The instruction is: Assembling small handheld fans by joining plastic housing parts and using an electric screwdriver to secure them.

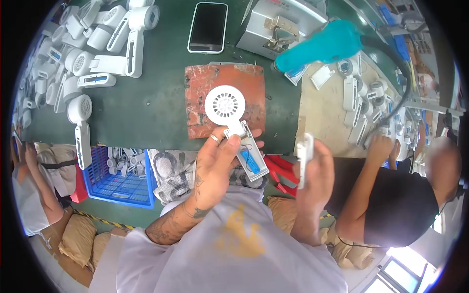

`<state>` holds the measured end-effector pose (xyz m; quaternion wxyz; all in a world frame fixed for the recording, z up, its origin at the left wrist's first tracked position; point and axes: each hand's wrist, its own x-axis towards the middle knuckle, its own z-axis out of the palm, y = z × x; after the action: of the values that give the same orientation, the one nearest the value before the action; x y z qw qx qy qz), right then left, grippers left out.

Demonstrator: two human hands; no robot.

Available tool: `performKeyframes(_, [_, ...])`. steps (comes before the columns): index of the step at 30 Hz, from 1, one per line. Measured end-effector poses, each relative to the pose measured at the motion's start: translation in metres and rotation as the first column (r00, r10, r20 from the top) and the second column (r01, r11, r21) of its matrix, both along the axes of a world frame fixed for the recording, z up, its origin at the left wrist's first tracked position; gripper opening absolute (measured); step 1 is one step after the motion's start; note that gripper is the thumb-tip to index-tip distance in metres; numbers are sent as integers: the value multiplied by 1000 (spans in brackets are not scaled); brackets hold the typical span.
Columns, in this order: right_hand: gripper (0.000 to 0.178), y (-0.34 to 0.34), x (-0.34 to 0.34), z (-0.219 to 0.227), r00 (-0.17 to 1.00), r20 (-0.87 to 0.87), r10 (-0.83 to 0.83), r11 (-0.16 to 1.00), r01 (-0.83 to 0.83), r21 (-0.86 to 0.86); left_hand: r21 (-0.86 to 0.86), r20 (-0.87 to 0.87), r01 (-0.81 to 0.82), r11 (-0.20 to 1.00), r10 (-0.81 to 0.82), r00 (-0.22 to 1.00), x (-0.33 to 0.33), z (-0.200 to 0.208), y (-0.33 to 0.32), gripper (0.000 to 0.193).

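Note:
My left hand (215,158) grips a white handheld fan (225,104) at its neck, the round grille facing up. The fan's handle lies open toward me, showing a blue battery (250,161) and thin red wires inside. To the right, my right hand (316,171) holds a long white handle cover (305,156) on edge, apart from the fan. Part of the fan head overlaps a worn reddish-brown board (198,78) on the green table.
White fans (137,44) are heaped at the left. A phone (208,27), a metal box (264,29) and a teal electric screwdriver (322,46) are beyond the board. A blue crate (119,188) stands below left. A co-worker's hand (380,146) works among parts at right.

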<state>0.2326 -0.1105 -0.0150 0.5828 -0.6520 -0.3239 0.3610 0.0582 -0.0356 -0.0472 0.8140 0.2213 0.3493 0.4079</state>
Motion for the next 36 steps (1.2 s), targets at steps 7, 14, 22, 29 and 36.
performKeyframes(7, [56,31,-35,-6,740,623,256,941,-339,16,-47,46,-86,995,88,995,5,-11,0,48])
performKeyframes(14, [57,36,-43,-10,782,592,193,956,-285,64,-45,154,-32,998,39,987,-3,-10,5,48])
performKeyframes(22, [53,56,-40,1,646,655,392,867,-498,-28,-97,55,-58,994,64,996,-7,-12,9,42])
performKeyframes(29, [58,59,-41,3,472,782,408,820,-565,-88,-23,-68,-41,999,40,997,-7,-27,7,38])
performKeyframes(36, [57,57,-46,-11,602,721,344,899,-432,-68,-63,-5,-46,997,46,999,-6,-19,6,39])
